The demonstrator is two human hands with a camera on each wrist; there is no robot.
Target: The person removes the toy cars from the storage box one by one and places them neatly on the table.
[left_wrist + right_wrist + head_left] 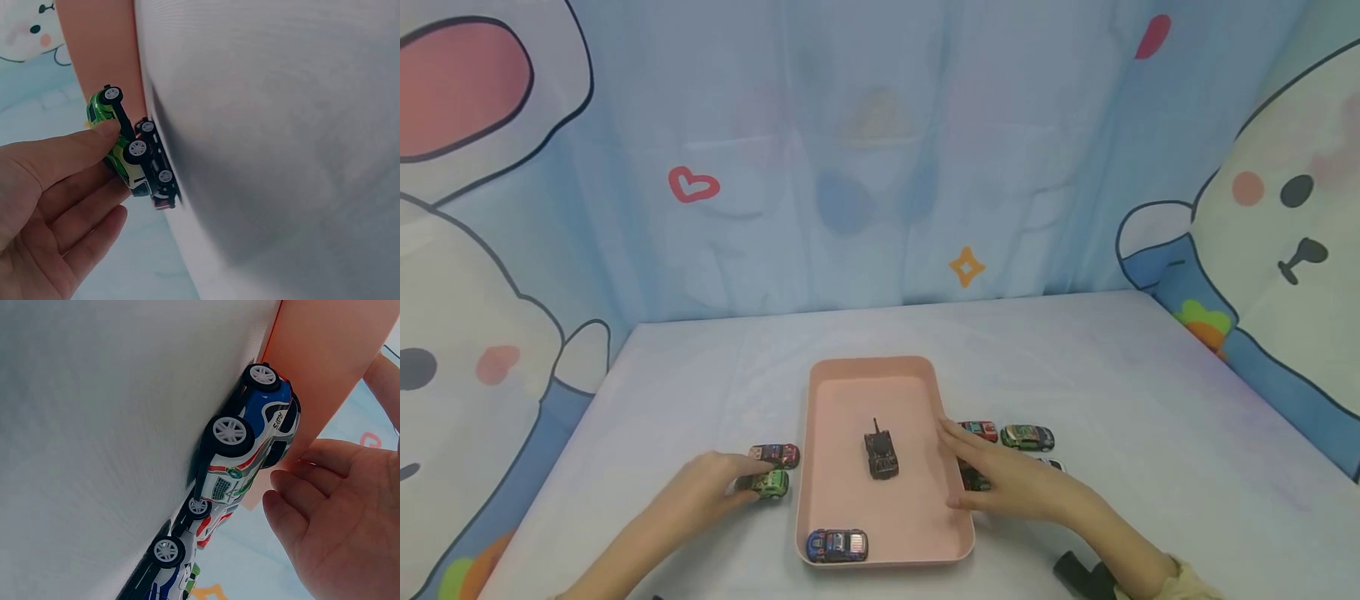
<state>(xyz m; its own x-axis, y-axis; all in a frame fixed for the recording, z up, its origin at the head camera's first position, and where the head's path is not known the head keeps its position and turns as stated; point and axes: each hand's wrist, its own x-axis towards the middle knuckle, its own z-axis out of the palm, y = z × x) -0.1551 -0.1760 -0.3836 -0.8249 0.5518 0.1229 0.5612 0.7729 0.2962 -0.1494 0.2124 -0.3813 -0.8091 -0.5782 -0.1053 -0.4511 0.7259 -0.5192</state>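
Observation:
My left hand (703,487) pinches a green toy car (119,134) between thumb and fingers, left of the pink tray (868,367). Just beyond it, beside the tray's left wall, a dark red-and-blue toy car (778,455) stands on the table. On the right, my right hand (1011,479) rests against the tray's right rim, its fingers loosely extended. Inside the tray, a dark toy tank (882,454) sits near the middle and a blue toy car (837,546) in the front left corner.
Several toy cars stand right of the tray, partly hidden by my right hand, among them a green one (1027,437) and a red one (980,430). A white-and-blue car (253,437) sits close to the tray wall. Behind the white table (715,358) hangs a blue curtain (880,167).

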